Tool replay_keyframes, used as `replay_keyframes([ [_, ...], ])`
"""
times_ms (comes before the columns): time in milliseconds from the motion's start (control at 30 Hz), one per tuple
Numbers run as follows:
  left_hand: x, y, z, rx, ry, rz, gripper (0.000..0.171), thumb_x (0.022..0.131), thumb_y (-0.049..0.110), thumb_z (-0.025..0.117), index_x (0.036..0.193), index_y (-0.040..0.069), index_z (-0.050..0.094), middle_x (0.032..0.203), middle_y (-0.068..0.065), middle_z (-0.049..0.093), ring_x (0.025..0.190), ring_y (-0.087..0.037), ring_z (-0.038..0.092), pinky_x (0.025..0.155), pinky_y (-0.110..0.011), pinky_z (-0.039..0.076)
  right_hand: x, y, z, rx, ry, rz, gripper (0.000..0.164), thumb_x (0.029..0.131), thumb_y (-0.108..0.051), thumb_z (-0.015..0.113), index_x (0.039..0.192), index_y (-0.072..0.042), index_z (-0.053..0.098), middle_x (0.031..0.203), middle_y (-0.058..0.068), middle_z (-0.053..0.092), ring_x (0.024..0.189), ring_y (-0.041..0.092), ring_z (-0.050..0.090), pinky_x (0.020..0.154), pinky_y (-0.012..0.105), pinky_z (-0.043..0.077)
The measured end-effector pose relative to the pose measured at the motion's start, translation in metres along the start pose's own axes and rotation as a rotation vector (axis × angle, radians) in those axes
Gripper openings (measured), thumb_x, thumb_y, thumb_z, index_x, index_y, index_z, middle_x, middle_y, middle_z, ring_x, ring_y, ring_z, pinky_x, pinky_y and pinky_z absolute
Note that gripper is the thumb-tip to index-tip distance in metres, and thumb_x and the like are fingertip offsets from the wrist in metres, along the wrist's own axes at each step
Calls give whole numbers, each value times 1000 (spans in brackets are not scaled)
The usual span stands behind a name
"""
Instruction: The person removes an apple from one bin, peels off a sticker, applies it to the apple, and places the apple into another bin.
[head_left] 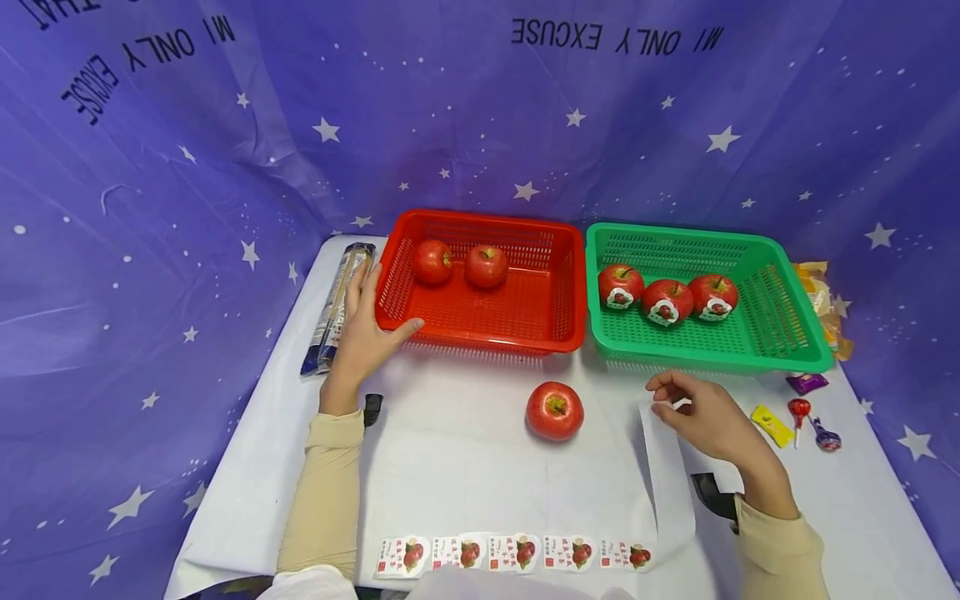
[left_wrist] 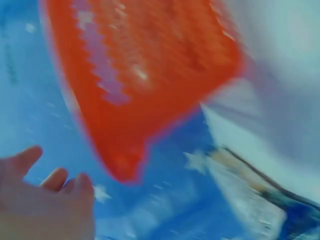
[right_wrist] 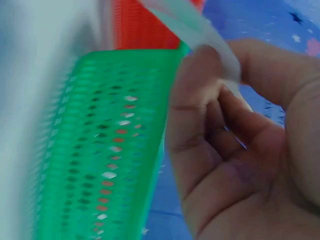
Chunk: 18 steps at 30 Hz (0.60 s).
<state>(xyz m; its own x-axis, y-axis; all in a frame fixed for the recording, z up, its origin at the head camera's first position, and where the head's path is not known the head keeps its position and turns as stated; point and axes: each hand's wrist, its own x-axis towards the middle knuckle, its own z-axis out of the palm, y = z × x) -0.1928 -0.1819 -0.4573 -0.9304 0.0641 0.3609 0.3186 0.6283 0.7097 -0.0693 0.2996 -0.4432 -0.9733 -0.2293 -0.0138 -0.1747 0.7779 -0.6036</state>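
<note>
My right hand [head_left: 708, 417] pinches the end of a white paper strip [head_left: 667, 483] between thumb and fingers; the strip hangs down to the table at the right end of a row of apple-printed labels [head_left: 513, 553]. In the right wrist view, the strip [right_wrist: 195, 25] passes between thumb and forefinger. My left hand [head_left: 367, 329] is at the left side of the red basket [head_left: 480, 337], fingers extended and thumb spread, holding nothing. A red apple [head_left: 555, 411] without a label sits on the table between the hands.
Two apples [head_left: 486, 267] lie in the red basket. The green basket [head_left: 712, 358] beside it holds three labelled apples [head_left: 667, 302]. A long packet [head_left: 337, 308] lies at the left edge. Candies [head_left: 772, 426] and lollipops [head_left: 799, 408] lie at right, near an orange-yellow package [head_left: 821, 304].
</note>
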Motion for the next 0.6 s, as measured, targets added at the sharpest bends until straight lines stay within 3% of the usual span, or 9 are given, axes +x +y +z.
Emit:
replay_keyframes([
  [100, -8, 33, 11, -37, 112, 147, 85, 78, 42, 78, 148, 21, 34, 155, -4, 25, 142, -27, 28, 110, -55, 31, 4, -13, -9, 65, 84, -7, 20, 90, -16, 68, 108, -13, 61, 95, 0, 63, 85, -1, 56, 71, 14, 50],
  [167, -18, 61, 23, -99, 108, 220, 69, 82, 36, 75, 141, 15, 45, 144, -8, 40, 132, -25, 41, 107, -47, 37, 8, -23, -15, 108, 138, -1, 21, 91, -16, 66, 111, -11, 60, 97, 2, 62, 86, -1, 55, 71, 10, 49],
  [233, -30, 89, 39, -171, 32, 273, 54, 86, 31, 72, 132, 10, 52, 132, -8, 50, 121, -21, 50, 102, -41, 42, 12, -34, -20, 151, 193, 6, 22, 91, -15, 66, 112, -10, 60, 97, 2, 60, 86, -1, 54, 71, 7, 47],
  [300, -42, 115, 56, -239, -88, 308, 43, 88, 28, 69, 124, 9, 55, 122, -6, 56, 112, -17, 54, 97, -34, 46, 16, -43, -24, 181, 249, 1, 23, 91, -14, 65, 113, -9, 60, 96, 0, 59, 87, 0, 53, 71, 6, 46],
  [400, -56, 142, 81, -324, -263, 332, 35, 90, 26, 67, 119, 10, 56, 114, -2, 58, 106, -14, 58, 92, -29, 51, 22, -56, -29, 216, 323, -13, 22, 91, -12, 65, 112, -9, 60, 94, -3, 58, 87, 1, 54, 71, 7, 46],
  [500, -64, 159, 103, -365, -379, 311, 31, 90, 27, 66, 116, 14, 55, 110, 0, 58, 100, -11, 60, 86, -22, 53, 26, -71, -32, 238, 372, -19, 22, 89, -11, 67, 110, -10, 61, 93, -6, 58, 86, 1, 55, 69, 8, 46],
  [600, -68, 173, 120, -408, -450, 240, 31, 91, 29, 65, 116, 16, 52, 110, 1, 57, 92, -7, 62, 80, -18, 53, 29, -87, -35, 241, 404, -33, 22, 88, -12, 68, 109, -11, 62, 93, -6, 59, 86, 1, 56, 69, 8, 46],
])
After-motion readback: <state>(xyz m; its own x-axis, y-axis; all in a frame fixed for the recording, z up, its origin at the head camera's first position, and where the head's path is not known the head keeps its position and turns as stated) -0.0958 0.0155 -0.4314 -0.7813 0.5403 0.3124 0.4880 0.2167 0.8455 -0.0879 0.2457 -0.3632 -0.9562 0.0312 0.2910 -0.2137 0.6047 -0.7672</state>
